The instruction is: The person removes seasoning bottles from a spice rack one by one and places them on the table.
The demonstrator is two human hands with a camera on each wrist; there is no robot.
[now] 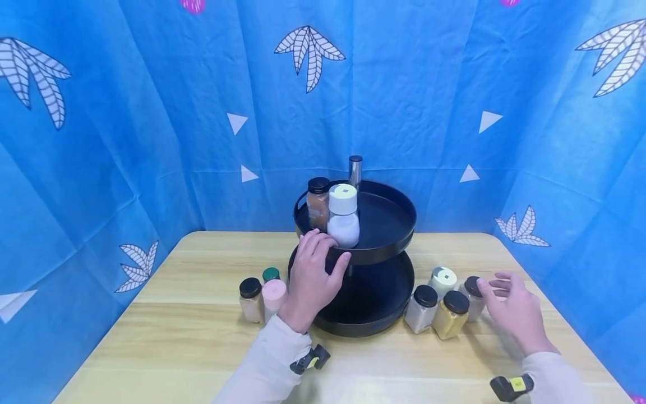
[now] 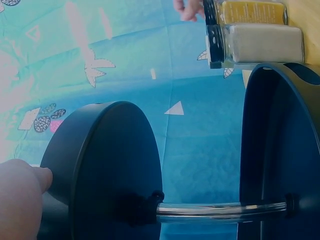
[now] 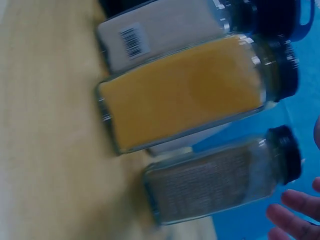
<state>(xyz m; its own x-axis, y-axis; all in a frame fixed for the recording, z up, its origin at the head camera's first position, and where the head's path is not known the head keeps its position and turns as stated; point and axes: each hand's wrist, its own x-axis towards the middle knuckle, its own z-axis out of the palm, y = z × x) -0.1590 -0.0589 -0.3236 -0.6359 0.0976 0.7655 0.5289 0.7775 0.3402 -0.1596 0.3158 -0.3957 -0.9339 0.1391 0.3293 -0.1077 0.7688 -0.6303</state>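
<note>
A two-tier black turntable rack has an upper tray (image 1: 388, 216) and a lower tray (image 1: 363, 297) joined by a metal post (image 2: 220, 212). On the upper tray's left side stand a white bottle (image 1: 344, 227) with a white cap and a brown spice jar (image 1: 318, 207) with a black lid. My left hand (image 1: 315, 275) is at the tray's front rim beside the white bottle, its thumb (image 2: 42, 177) against the tray's outer wall. My right hand (image 1: 517, 314) hovers with loosely bent fingers beside a greyish spice jar (image 3: 215, 180) with a black lid.
Right of the rack stand a yellow spice jar (image 1: 449, 321), a pale jar (image 1: 420, 315) and a white-capped bottle (image 1: 443, 279). To the left are a black-lidded jar (image 1: 251, 306), a pink-capped bottle (image 1: 274, 293) and a green-capped one (image 1: 271, 274). Blue cloth (image 1: 414, 101) surrounds the wooden table (image 1: 166, 342).
</note>
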